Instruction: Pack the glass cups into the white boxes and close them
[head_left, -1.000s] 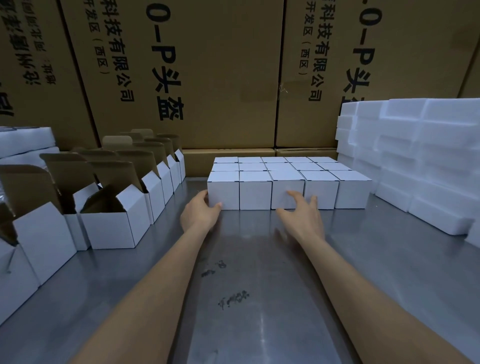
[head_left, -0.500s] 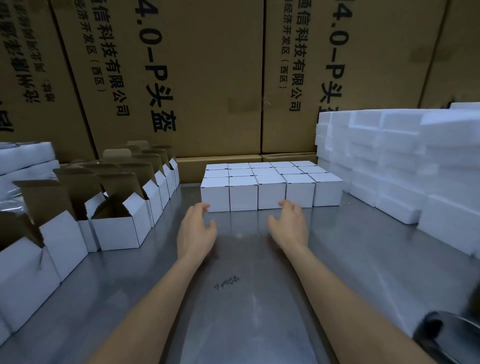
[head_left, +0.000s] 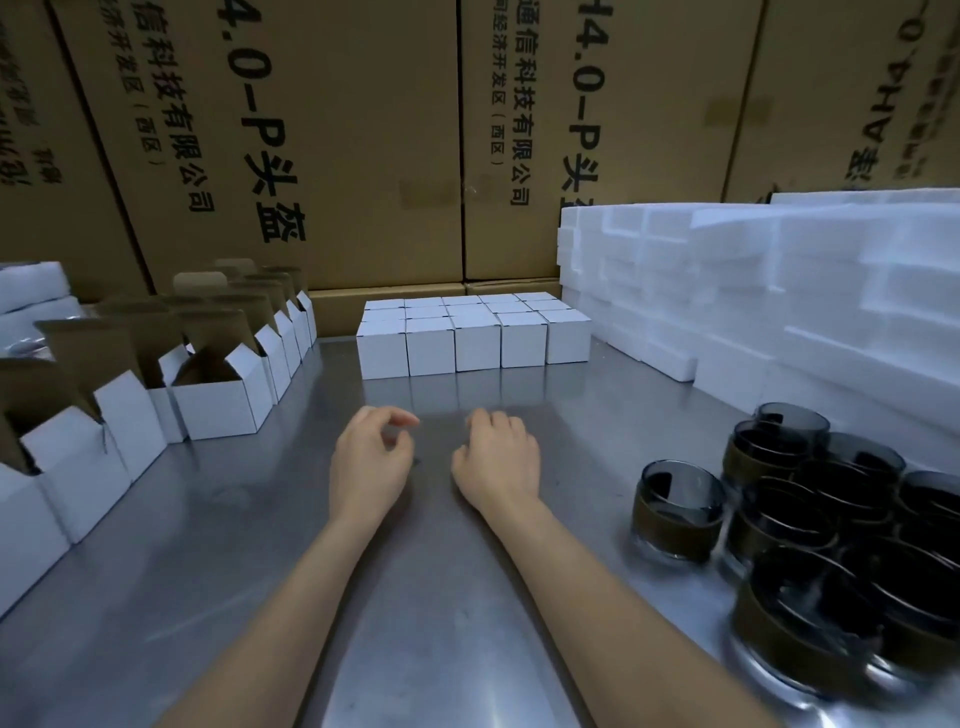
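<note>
Hovering mid-surface with fingers loosely curled, holding nothing, left hand (head_left: 370, 464) and right hand (head_left: 497, 464) should grip the fragile, slippery glass cups (head_left: 679, 510) by their banded sides

Closed white boxes (head_left: 475, 335) far centre; open boxes (head_left: 221, 402) left; dark glass cups (head_left: 810, 525) right.

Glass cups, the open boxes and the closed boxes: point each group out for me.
glass cups (head_left: 678, 512), head view, side wall of the nearest cup.
open boxes (head_left: 221, 410), head view, white front of one box.
closed boxes (head_left: 477, 349), head view, front face of the middle box.
</note>
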